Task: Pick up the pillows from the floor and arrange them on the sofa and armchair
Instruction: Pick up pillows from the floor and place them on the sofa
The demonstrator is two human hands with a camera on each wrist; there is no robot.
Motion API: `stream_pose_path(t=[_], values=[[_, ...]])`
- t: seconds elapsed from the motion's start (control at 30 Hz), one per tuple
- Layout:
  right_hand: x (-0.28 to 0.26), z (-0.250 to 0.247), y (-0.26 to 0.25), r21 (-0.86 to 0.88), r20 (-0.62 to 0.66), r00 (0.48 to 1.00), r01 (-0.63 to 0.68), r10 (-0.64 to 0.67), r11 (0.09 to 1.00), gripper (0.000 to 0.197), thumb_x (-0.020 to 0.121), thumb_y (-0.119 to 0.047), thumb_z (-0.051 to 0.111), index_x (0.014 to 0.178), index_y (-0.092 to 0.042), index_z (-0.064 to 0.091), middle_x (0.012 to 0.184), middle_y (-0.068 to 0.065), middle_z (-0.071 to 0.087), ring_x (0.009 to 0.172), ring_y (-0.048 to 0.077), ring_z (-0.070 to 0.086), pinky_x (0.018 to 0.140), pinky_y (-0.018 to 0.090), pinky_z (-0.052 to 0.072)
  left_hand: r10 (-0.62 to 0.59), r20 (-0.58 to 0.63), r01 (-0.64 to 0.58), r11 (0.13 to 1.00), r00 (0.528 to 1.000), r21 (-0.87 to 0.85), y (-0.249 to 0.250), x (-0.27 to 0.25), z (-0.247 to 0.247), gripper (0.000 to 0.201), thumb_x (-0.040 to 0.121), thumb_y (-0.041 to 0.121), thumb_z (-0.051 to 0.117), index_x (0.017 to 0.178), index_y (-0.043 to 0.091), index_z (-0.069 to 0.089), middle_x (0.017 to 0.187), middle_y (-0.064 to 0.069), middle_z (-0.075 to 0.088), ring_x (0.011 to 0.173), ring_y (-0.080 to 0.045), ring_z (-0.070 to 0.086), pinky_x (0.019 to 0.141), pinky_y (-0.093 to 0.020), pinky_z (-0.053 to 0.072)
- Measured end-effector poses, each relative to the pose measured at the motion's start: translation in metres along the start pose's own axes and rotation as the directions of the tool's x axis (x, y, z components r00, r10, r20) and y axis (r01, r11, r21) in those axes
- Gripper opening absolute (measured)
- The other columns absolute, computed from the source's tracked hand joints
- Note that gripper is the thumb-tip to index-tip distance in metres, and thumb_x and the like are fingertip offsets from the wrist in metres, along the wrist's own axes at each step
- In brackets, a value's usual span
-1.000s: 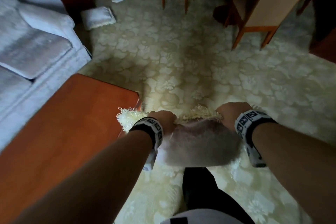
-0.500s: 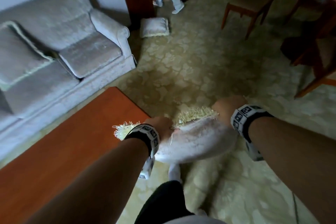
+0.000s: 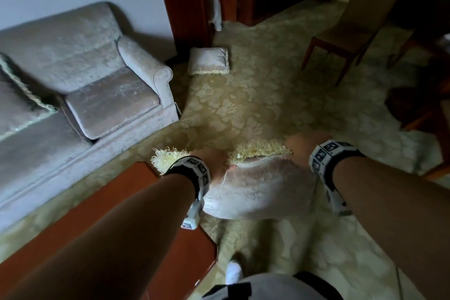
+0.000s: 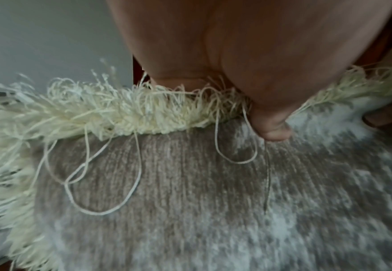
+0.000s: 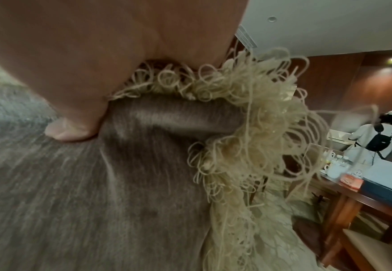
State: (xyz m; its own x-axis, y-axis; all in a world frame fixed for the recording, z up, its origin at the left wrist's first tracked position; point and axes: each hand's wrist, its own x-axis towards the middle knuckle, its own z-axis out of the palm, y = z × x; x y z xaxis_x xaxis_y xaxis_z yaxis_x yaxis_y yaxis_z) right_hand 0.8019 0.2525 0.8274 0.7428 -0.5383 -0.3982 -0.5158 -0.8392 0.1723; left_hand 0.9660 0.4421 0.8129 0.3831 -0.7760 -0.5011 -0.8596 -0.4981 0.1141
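Observation:
I hold a grey pillow (image 3: pixel 260 190) with a cream fringe (image 3: pixel 258 151) in the air in front of me. My left hand (image 3: pixel 214 163) grips its top edge near the left corner, thumb on the fabric (image 4: pixel 273 126). My right hand (image 3: pixel 302 146) grips the top edge at the right corner, thumb pressed into the cloth (image 5: pixel 74 130). A second fringed pillow (image 3: pixel 209 61) lies on the carpet beside the sofa's arm. The grey sofa (image 3: pixel 102 56) stands at the left, with another fringed pillow (image 3: pixel 17 102) leaning on it at the far left.
A red-brown wooden coffee table (image 3: pixel 73 221) stands under my left arm, close to the sofa front. Wooden chairs (image 3: pixel 341 39) stand at the back right on the patterned carpet (image 3: pixel 243 105). In the right wrist view a person (image 5: pixel 380 139) stands by a side table.
My view has swung left and the sofa has come further into sight. Both hands keep their grip on the pillow, which has stayed at the same height.

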Motion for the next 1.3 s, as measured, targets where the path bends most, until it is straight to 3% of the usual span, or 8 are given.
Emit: stream_pose_path(t=[0.17,0.3,0.43,0.53,0.83,0.97,1.13,1.3], values=[[0.077,-0.024,0.018,-0.021,0.083,0.995,0.062,-0.060,0.998,0.034,0.099,-0.042,0.054,0.128,-0.027,0.063,0.131,0.003,0.063,0.115,0.028,0.061,0.091,0.033,0.048,-0.045,0.024,0.046,0.998,0.999,-0.046,-0.020,0.080,-0.022,0.024,0.103,0.039,0.048,0.110,0.029,0.068,0.118,0.006,0.069,0.098,-0.016,0.064,0.075,-0.029,0.048],[0.165,-0.042,0.030,-0.066,0.152,0.981,0.130,-0.119,0.989,0.040,0.099,-0.043,0.054,0.134,-0.025,0.060,0.136,0.003,0.061,0.121,0.027,0.060,0.099,0.035,0.047,-0.104,0.043,0.107,0.993,0.994,-0.057,-0.038,0.150,-0.042,0.033,0.101,0.046,0.049,0.121,0.026,0.065,0.124,0.000,0.067,0.111,-0.022,0.064,0.085,-0.033,0.052],[0.265,-0.070,0.033,-0.049,0.164,0.967,0.205,-0.195,0.977,0.036,0.099,-0.041,0.057,0.123,-0.015,0.065,0.118,0.005,0.067,0.098,0.023,0.064,0.086,0.032,0.051,-0.223,0.038,0.226,0.962,0.974,-0.151,-0.071,0.204,-0.070,0.027,0.099,0.051,0.048,0.098,0.031,0.067,0.110,0.009,0.070,0.101,-0.018,0.065,0.076,-0.030,0.047],[0.336,-0.094,0.011,-0.090,0.141,0.949,0.298,-0.284,0.950,0.035,0.097,-0.042,0.058,0.115,-0.014,0.067,0.112,0.005,0.069,0.096,0.024,0.066,0.087,0.035,0.053,-0.328,0.016,0.325,0.927,0.944,-0.186,-0.099,0.216,-0.085,0.043,0.097,0.059,0.043,0.109,0.024,0.065,0.101,0.004,0.069,0.095,-0.023,0.066,0.079,-0.033,0.052],[0.449,-0.179,-0.135,-0.278,0.127,0.823,0.565,-0.553,0.777,0.017,0.097,-0.035,0.057,0.097,-0.024,0.070,0.084,-0.002,0.063,0.076,0.026,0.062,0.068,0.032,0.050,-0.585,0.111,0.593,0.769,0.804,-0.240,-0.244,0.225,-0.096,0.029,0.101,0.048,0.043,0.093,0.028,0.064,0.097,0.002,0.069,0.084,-0.023,0.063,0.077,-0.036,0.057],[0.509,-0.222,-0.209,-0.301,0.087,0.815,0.570,-0.573,0.765,0.012,0.094,-0.032,0.058,0.089,-0.022,0.063,0.075,-0.002,0.058,0.077,0.027,0.063,0.074,0.034,0.055,-0.624,0.048,0.615,0.749,0.780,-0.246,-0.341,0.241,-0.121,0.034,0.101,0.051,0.044,0.108,0.028,0.067,0.109,0.001,0.067,0.100,-0.026,0.063,0.078,-0.034,0.048],[0.584,-0.283,-0.295,-0.296,0.048,0.773,0.616,-0.633,0.730,0.019,0.095,-0.033,0.057,0.108,-0.024,0.067,0.096,0.002,0.069,0.087,0.031,0.068,0.071,0.034,0.055,-0.677,0.027,0.666,0.716,0.735,-0.209,-0.460,0.253,-0.164,0.033,0.099,0.053,0.043,0.086,0.027,0.059,0.089,0.004,0.062,0.079,-0.022,0.054,0.072,-0.034,0.042],[0.644,-0.340,-0.357,-0.367,0.000,0.743,0.623,-0.670,0.691,0.025,0.098,-0.038,0.053,0.114,-0.025,0.067,0.112,0.002,0.069,0.102,0.030,0.067,0.082,0.035,0.054,-0.697,-0.013,0.679,0.702,0.717,-0.215,-0.548,0.270,-0.204,0.037,0.098,0.055,0.044,0.085,0.025,0.063,0.077,0.004,0.060,0.073,-0.021,0.059,0.065,-0.032,0.043]])
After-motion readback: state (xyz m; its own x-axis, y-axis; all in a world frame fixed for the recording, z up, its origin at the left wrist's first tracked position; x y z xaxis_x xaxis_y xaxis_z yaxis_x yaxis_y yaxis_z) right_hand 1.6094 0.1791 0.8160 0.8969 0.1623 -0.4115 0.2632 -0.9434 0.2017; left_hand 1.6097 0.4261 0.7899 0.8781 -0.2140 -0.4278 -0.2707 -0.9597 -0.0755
